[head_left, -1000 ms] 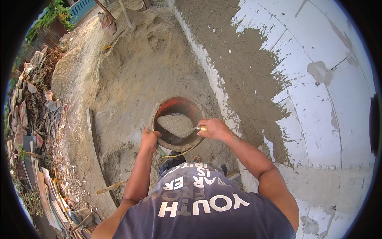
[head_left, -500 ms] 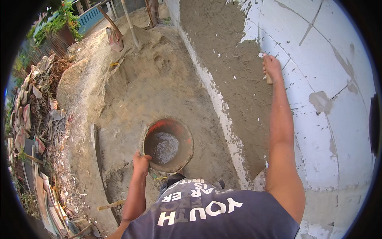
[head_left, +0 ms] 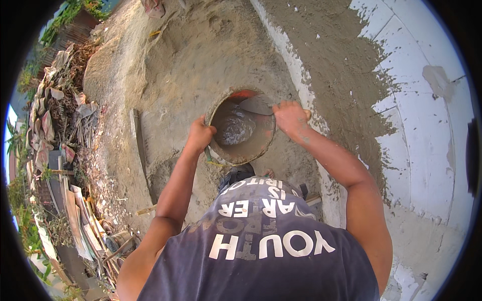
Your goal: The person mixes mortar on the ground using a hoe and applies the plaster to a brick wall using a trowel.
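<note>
A round mortar-caked bucket (head_left: 262, 134) with reddish patches inside is in front of me, holding wet grey mortar (head_left: 236, 126). At its left rim, my left hand (head_left: 202, 133) is closed around the edge. My right hand (head_left: 291, 119) grips a trowel by its wooden handle, whose end pokes out past the fist. The trowel's grey blade (head_left: 256, 105) reaches over the right rim into the bucket's mouth. To the right, a rough layer of wet mortar (head_left: 346, 75) covers part of the white block wall (head_left: 422, 135).
A sand heap (head_left: 183, 35) rises ahead. On the left lie a wooden plank (head_left: 136, 145) and a pile of scrap boards and dry debris (head_left: 75, 210). A pale mortar-splashed strip (head_left: 296, 65) runs along the wall's foot.
My right hand has brought the trowel down from the wall to the bucket. The view has shifted, and my left hand still grips the rim. More mortar shows on the wall.
</note>
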Demonstrator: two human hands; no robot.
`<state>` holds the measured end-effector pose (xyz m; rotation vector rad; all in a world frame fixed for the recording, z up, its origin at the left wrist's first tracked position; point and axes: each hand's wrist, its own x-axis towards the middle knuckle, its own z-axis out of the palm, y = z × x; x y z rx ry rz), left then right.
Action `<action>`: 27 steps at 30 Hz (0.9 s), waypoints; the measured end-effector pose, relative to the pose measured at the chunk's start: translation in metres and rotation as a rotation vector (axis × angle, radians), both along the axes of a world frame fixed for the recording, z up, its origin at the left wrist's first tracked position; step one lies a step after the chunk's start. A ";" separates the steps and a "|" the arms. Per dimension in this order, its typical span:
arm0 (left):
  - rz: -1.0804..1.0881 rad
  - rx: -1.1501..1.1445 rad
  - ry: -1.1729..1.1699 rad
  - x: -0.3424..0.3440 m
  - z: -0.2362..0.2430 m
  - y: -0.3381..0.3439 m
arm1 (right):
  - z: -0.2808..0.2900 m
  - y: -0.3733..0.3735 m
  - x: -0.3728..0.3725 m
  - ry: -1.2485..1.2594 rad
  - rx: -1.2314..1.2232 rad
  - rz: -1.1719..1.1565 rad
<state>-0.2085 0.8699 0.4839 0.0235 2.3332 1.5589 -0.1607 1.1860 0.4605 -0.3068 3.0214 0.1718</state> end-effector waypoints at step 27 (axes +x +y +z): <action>0.307 0.463 -0.217 -0.041 -0.058 0.005 | 0.051 0.012 -0.014 -0.216 -0.545 -0.149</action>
